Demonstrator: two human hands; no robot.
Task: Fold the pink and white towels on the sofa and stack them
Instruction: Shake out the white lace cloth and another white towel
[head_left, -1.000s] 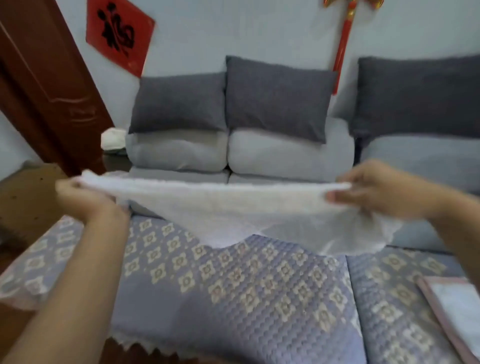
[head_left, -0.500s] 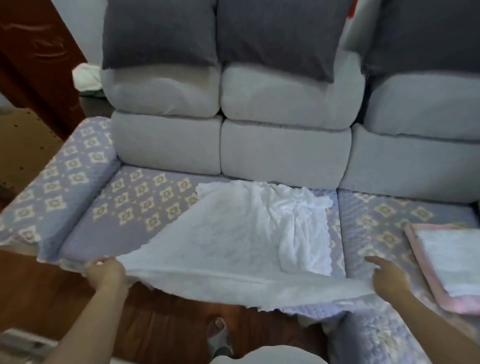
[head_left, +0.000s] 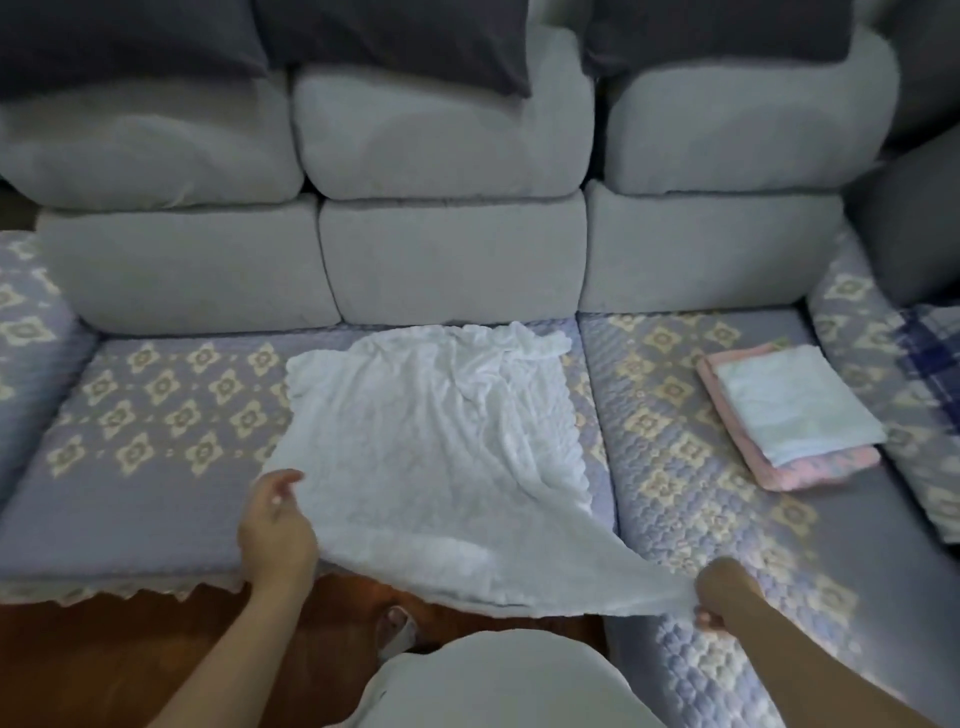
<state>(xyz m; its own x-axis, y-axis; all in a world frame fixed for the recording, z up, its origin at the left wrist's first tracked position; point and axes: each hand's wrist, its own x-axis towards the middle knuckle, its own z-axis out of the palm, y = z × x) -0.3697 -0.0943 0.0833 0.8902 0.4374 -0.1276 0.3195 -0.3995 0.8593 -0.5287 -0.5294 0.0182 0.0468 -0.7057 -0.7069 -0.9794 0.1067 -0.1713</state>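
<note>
Right hand (head_left: 724, 592) nearest: fingers curled, pinching the near right corner of the white towel (head_left: 426, 441), pulled out past the seat's front edge. Left hand (head_left: 275, 525) a little farther in, thumb and fingers closed on the towel's near left edge. Both grips sit at the near corners, probably to tension the cloth and lay it flat before the first fold.

Between the hands the near hem hangs off the front of the sofa seat (head_left: 156, 415), over bare floor. Beyond the hands the towel lies spread on the seat; its far right part is bunched and wrinkled, its scalloped right edge running close to the seam between seat cushions. The far corners will likely need smoothing first.

Left of the left hand: open patterned seat, good room to shift or fold. Beyond the right hand, well apart from the spread towel: the stack (head_left: 789, 415), a folded white towel on a folded pink one. Farthest, the grey back cushions (head_left: 447, 249) limit any reach forward.
</note>
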